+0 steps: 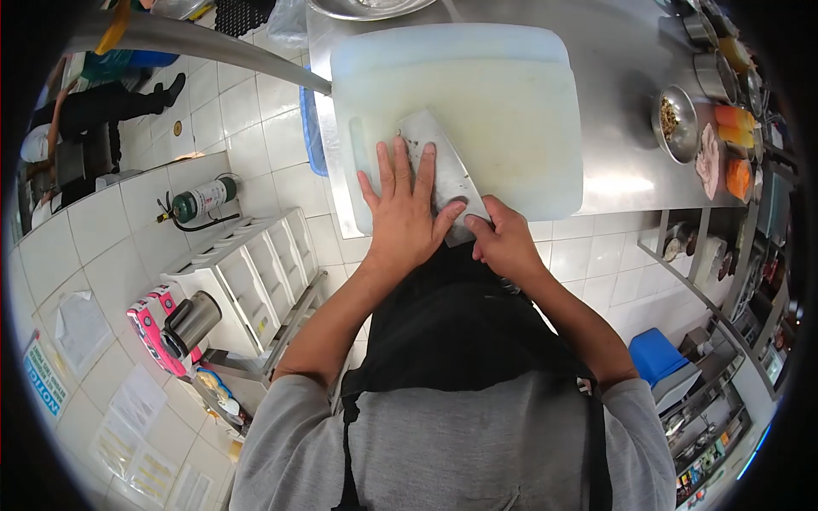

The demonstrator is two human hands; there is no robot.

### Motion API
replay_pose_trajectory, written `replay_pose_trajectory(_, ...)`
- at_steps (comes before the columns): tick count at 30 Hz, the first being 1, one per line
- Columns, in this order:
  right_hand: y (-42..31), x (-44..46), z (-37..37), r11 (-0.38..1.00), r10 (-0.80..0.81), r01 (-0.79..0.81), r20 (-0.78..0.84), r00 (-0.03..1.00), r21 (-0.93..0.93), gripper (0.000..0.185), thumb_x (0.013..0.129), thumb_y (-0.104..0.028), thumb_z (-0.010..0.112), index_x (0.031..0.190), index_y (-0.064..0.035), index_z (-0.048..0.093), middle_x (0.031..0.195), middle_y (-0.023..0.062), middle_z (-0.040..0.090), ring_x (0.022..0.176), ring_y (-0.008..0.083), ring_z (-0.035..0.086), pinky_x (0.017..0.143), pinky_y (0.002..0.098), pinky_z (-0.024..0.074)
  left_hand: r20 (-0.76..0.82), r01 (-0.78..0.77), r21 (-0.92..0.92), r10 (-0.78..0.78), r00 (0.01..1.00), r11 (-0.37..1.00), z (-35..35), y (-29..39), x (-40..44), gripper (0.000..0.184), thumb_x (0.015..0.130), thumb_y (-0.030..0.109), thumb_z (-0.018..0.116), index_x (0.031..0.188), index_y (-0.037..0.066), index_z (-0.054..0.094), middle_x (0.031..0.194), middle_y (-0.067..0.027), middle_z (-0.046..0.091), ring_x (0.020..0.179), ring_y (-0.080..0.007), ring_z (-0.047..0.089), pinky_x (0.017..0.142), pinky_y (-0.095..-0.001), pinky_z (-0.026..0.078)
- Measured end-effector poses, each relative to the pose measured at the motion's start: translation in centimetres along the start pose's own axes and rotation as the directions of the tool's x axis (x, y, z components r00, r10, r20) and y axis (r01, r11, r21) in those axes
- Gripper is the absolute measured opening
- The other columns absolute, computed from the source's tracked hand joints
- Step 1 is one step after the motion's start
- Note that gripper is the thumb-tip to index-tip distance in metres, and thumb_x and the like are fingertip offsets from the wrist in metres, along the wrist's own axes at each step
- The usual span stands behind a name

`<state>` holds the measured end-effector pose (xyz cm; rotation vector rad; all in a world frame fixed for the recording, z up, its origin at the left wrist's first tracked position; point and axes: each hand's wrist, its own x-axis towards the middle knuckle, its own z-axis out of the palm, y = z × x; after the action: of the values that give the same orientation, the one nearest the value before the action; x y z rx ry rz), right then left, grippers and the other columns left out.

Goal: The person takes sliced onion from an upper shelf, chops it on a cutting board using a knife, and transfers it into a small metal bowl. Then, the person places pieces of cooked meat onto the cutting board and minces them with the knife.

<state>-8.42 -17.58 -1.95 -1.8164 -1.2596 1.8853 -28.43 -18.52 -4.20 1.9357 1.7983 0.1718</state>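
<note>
A wide cleaver-like blade [452, 175] lies tilted over the left part of a pale cutting board [520, 128]. My right hand [504, 234] grips it at its near end, with the thumb on the metal; the handle is hidden by the fingers. My left hand [405, 200] rests with fingers spread, its fingertips and thumb on the flat of the blade. Small dark bits stick to the blade near the fingertips.
The board sits on a steel table [630, 128]. At the right stand a metal bowl [673, 123] with brown bits and orange-filled containers [738, 179]. A metal pole [213, 53] crosses the upper left. Another person [102, 106] is at the far left.
</note>
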Motion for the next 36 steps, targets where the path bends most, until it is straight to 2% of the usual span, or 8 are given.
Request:
replay_pose_trajectory(5,1.7,0.9,-0.4,0.991,0.000,-0.017,0.123,0.992,0.136,0.034,0.108,-0.021,0.065,0.136,-0.0008,0.066,0.075,0.0061,0.066,0.057,0.0125,0.064,0.053,0.0323,0.0519,0.002,0.050,0.063,-0.051,0.999,0.997,0.1,0.3,-0.3,0.099,0.104,0.063,0.062,0.176,0.007,0.024,0.181,-0.0335,0.008,0.168,-0.0555,-0.001,0.123,-0.0816,0.001)
replay_pose_trajectory(7,1.4,0.5,-1.4,0.983,0.029,-0.059,0.171,0.985,0.173,0.024,0.110,-0.022,0.066,0.123,-0.0017,0.063,0.081,0.0035,0.064,0.059,0.0110,0.063,0.053,0.0289,0.0501,0.012,0.031,0.086,-0.033,0.999,0.996,-0.2,1.3,0.0,0.101,0.103,0.064,0.062,0.177,0.007,0.022,0.182,-0.0327,0.006,0.168,-0.0552,-0.002,0.124,-0.0807,0.000)
replay_pose_trajectory(10,1.5,-0.6,-3.8,0.964,-0.007,-0.026,0.124,0.992,0.264,0.021,0.111,-0.022,0.066,0.117,-0.0024,0.062,0.077,0.0037,0.062,0.060,0.0119,0.063,0.053,0.0299,0.0489,-0.024,-0.081,0.070,0.082,0.996,0.994,-0.8,3.4,1.5,0.102,0.103,0.068,0.061,0.177,0.010,0.023,0.183,-0.0304,0.003,0.167,-0.0569,-0.003,0.122,-0.0838,-0.001)
replay_pose_trajectory(15,3.0,-3.4,-9.2,0.866,-0.117,0.164,-0.129,0.985,0.472,0.018,0.110,-0.019,0.064,0.116,-0.0023,0.063,0.076,0.0035,0.065,0.056,0.0106,0.061,0.052,0.0294,0.0487,0.017,-0.351,0.125,0.352,0.936,0.928,-2.1,10.9,7.4,0.104,0.102,0.070,0.060,0.177,0.008,0.022,0.183,-0.0307,0.002,0.167,-0.0575,-0.002,0.121,-0.0847,0.002)
replay_pose_trajectory(18,2.3,-5.4,-13.8,0.801,-0.096,0.254,-0.303,0.948,0.541,0.015,0.110,-0.014,0.063,0.121,-0.0023,0.064,0.080,0.0023,0.066,0.056,0.0104,0.060,0.052,0.0287,0.0493,0.047,-0.538,0.085,0.536,0.843,0.839,-2.2,17.2,10.9,0.109,0.098,0.077,0.059,0.177,0.009,0.024,0.184,-0.0279,0.006,0.168,-0.0558,-0.002,0.123,-0.0831,0.006)
replay_pose_trajectory(23,2.7,-7.2,-22.5,0.776,0.036,0.286,-0.492,0.870,0.563,0.010,0.108,-0.013,0.065,0.107,-0.0040,0.059,0.081,0.0035,0.064,0.056,0.0130,0.060,0.051,0.0304,0.0489,0.160,-0.822,-0.057,0.817,0.553,0.567,0.0,26.1,14.7,0.115,0.093,0.088,0.051,0.172,0.006,0.035,0.184,-0.0186,0.015,0.169,-0.0500,-0.001,0.126,-0.0802,0.008)
replay_pose_trajectory(27,3.3,-8.7,-28.1,0.735,0.066,0.317,-0.528,0.846,0.599,0.012,0.108,-0.015,0.065,0.106,-0.0043,0.059,0.081,0.0030,0.064,0.059,0.0132,0.062,0.053,0.0307,0.0498,0.199,-0.882,-0.037,0.868,0.454,0.470,3.2,31.2,16.9,0.117,0.094,0.090,0.046,0.172,0.003,0.035,0.184,-0.0176,0.018,0.170,-0.0484,0.000,0.126,-0.0805,0.008)
replay_pose_trajectory(36,4.6,-11.8,-34.7,0.790,0.103,0.230,-0.493,0.864,0.568,0.018,0.108,-0.014,0.063,0.119,0.0006,0.064,0.087,0.0028,0.065,0.058,0.0116,0.060,0.053,0.0303,0.0501,0.175,-0.882,0.024,0.867,0.467,0.470,7.1,36.8,23.3,0.116,0.098,0.089,0.038,0.174,0.003,0.027,0.184,-0.0184,0.018,0.170,-0.0472,0.002,0.127,-0.0792,0.008)
